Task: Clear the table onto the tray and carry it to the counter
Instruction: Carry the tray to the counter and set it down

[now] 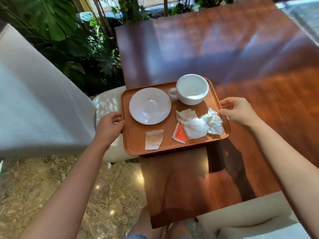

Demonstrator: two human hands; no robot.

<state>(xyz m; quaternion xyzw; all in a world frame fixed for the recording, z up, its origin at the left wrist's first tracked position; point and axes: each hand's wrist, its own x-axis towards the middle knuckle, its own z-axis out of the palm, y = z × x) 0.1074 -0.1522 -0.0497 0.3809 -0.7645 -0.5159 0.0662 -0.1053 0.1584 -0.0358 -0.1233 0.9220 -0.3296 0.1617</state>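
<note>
An orange-brown tray (138, 135) hangs over the left front part of the wooden table (224, 54). My left hand (110, 125) grips its left edge and my right hand (237, 110) grips its right edge. On the tray sit a white saucer (150, 106), a white cup (192, 89) with its handle to the left, crumpled white napkins (198, 124), a red sachet (180, 134) and a torn receipt (154, 139).
A white cushioned chair (34, 94) stands at the left, with a round white seat (107, 102) under the tray's left side. Green plants (69, 31) fill the back left. Another white seat (250, 219) is at the lower right. Marble floor (51, 187) lies below.
</note>
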